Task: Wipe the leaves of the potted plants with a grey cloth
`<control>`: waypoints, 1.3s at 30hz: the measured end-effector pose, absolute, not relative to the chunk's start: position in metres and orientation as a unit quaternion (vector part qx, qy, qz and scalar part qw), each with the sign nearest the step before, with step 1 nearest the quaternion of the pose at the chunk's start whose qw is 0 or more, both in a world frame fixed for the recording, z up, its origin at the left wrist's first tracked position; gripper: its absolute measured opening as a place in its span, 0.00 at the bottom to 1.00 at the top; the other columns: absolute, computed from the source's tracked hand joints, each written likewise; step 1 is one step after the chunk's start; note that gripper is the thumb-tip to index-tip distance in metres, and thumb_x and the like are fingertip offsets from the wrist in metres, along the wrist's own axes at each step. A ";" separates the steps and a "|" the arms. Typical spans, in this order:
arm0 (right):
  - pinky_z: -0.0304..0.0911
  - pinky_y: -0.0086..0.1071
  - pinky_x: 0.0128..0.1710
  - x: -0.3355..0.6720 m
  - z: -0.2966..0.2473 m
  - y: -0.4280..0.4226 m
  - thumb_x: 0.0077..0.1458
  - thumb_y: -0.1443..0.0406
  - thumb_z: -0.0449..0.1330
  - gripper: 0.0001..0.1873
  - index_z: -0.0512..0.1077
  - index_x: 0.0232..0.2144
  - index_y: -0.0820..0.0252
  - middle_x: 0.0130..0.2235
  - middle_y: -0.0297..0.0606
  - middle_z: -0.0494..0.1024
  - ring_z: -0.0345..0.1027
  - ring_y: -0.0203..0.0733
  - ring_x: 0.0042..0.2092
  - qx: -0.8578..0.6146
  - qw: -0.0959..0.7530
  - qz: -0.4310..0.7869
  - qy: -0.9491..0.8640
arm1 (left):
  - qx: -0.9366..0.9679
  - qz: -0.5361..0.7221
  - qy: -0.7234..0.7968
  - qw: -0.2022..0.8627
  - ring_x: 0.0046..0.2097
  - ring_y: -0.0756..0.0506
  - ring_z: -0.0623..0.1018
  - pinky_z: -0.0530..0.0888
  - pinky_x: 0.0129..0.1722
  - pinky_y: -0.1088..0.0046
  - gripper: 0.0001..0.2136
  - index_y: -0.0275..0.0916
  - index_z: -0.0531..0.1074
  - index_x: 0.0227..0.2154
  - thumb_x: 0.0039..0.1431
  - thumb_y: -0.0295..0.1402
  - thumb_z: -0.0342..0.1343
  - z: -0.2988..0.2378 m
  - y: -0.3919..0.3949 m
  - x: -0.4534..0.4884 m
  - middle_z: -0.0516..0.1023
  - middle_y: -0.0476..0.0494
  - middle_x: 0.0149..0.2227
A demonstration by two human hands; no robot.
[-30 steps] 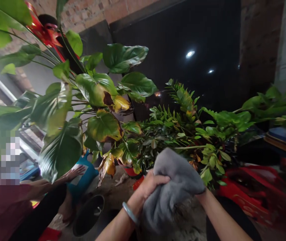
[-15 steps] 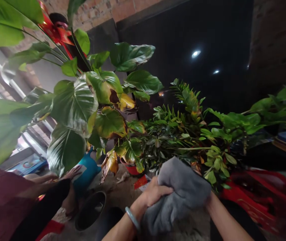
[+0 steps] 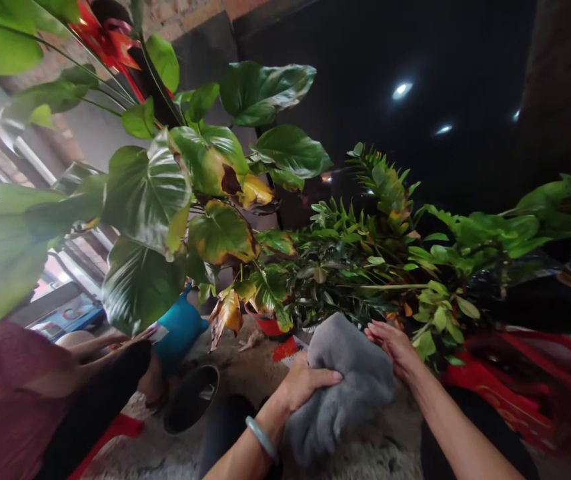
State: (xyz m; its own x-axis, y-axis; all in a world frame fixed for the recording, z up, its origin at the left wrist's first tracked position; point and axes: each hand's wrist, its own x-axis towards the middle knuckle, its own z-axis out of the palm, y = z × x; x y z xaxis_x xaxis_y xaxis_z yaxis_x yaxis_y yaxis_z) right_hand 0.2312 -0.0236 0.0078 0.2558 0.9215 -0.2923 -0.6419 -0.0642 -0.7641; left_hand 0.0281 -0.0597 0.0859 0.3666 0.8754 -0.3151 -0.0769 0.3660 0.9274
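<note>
A bunched grey cloth hangs in front of me, low in the view. My left hand, with a pale bangle on its wrist, grips the cloth's left side, thumb lying over the front. Just right of the cloth is my right hand, fingers stretched out and apart from the thumb, close to the cloth's upper right edge. Whether its fingertips touch the cloth I cannot tell. Green leaves of the low potted plants stand right behind the cloth.
A tall large-leaved plant with browned, yellow leaves rises at left. A dark bucket stands on the floor beside another person and a blue object. Red bags or boxes lie at right. A black panel stands behind.
My right hand has come out from behind the cloth and opened at its right side. The left hand keeps its grip. The view has shifted slightly.
</note>
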 end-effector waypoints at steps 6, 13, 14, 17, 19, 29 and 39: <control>0.69 0.30 0.20 0.225 0.013 -0.025 0.23 0.68 0.76 0.17 0.74 0.19 0.58 0.18 0.31 0.77 0.66 0.35 0.18 -0.429 0.660 0.602 -0.134 | 0.399 0.558 0.394 0.611 0.39 0.40 0.81 0.76 0.44 0.66 0.23 0.35 0.79 0.33 0.29 0.37 0.73 0.161 -0.024 0.021 0.83 0.41 0.35; 0.69 0.29 0.18 0.227 0.009 -0.025 0.27 0.69 0.76 0.18 0.73 0.23 0.58 0.19 0.30 0.76 0.68 0.36 0.18 -0.430 0.660 0.604 -0.121 | 0.376 0.433 0.495 0.652 0.31 0.39 0.80 0.77 0.36 0.65 0.19 0.33 0.80 0.28 0.27 0.33 0.73 0.069 -0.046 0.010 0.83 0.42 0.27; 0.69 0.29 0.18 0.228 0.008 -0.025 0.28 0.69 0.76 0.18 0.72 0.23 0.58 0.19 0.30 0.76 0.68 0.36 0.18 -0.430 0.660 0.604 -0.121 | 0.373 0.415 0.490 0.669 0.32 0.39 0.81 0.77 0.37 0.65 0.18 0.33 0.80 0.28 0.28 0.32 0.73 0.059 -0.054 0.006 0.83 0.41 0.27; 0.69 0.28 0.18 0.227 0.009 -0.025 0.27 0.70 0.76 0.18 0.72 0.23 0.58 0.19 0.29 0.75 0.67 0.35 0.18 -0.426 0.661 0.606 -0.123 | 0.354 0.450 0.454 0.683 0.36 0.37 0.82 0.78 0.41 0.64 0.21 0.34 0.80 0.34 0.30 0.32 0.72 0.072 -0.061 -0.007 0.84 0.41 0.30; 0.69 0.27 0.18 0.225 0.011 -0.026 0.25 0.70 0.76 0.19 0.73 0.22 0.60 0.19 0.31 0.75 0.67 0.34 0.18 -0.421 0.663 0.606 -0.124 | 0.333 0.518 0.440 0.654 0.37 0.38 0.83 0.78 0.43 0.64 0.21 0.34 0.79 0.35 0.32 0.33 0.72 0.103 -0.047 -0.014 0.84 0.41 0.30; 0.68 0.27 0.16 0.224 0.014 -0.027 0.21 0.71 0.75 0.18 0.73 0.19 0.59 0.18 0.31 0.76 0.66 0.34 0.18 -0.425 0.666 0.603 -0.111 | 0.304 0.496 0.514 0.631 0.30 0.41 0.81 0.77 0.35 0.67 0.17 0.30 0.79 0.30 0.32 0.30 0.71 0.052 -0.049 -0.021 0.83 0.41 0.26; 0.69 0.27 0.17 0.222 0.017 -0.027 0.18 0.72 0.76 0.20 0.72 0.18 0.59 0.17 0.30 0.75 0.65 0.33 0.17 -0.423 0.662 0.608 -0.112 | 0.259 0.639 0.445 0.571 0.30 0.45 0.81 0.77 0.37 0.71 0.12 0.36 0.78 0.34 0.44 0.31 0.68 0.138 -0.020 -0.033 0.84 0.46 0.29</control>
State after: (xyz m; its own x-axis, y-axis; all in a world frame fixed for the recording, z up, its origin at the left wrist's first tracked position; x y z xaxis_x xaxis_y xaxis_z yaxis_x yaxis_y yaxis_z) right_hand 0.2221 -0.0268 0.0175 0.2354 0.9002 -0.3665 -0.7107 -0.0977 -0.6966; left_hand -0.0334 -0.0198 0.1376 -0.2131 0.9608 -0.1773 -0.5004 0.0486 0.8644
